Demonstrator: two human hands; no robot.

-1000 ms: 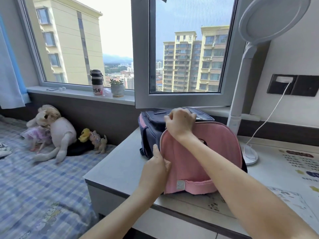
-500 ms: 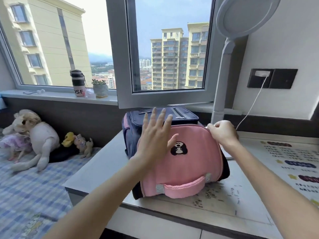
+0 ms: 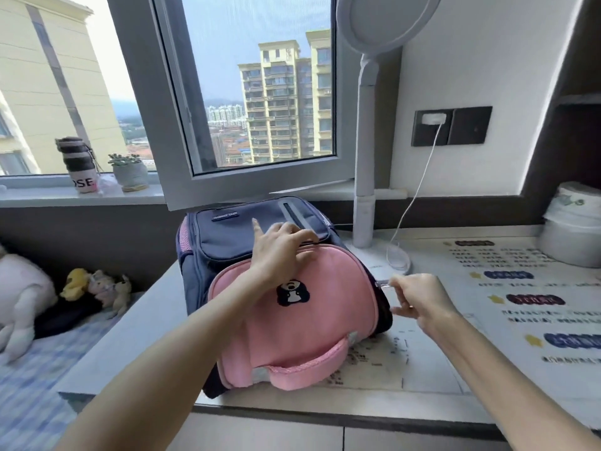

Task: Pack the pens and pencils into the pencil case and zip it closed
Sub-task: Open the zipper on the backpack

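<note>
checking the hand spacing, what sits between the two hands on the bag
In the head view, the backpack's pink flap spans between left hand and right hand.

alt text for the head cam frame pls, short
A person's right hand pinches a zipper pull on the right side of a pink-and-navy backpack lying on a desk, while the left hand presses on its top. A white lamp stands behind; no pens or pencil case are visible.

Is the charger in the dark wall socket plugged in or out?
Plugged in: the white charger sits in the dark wall socket, its cable hanging down.
</note>
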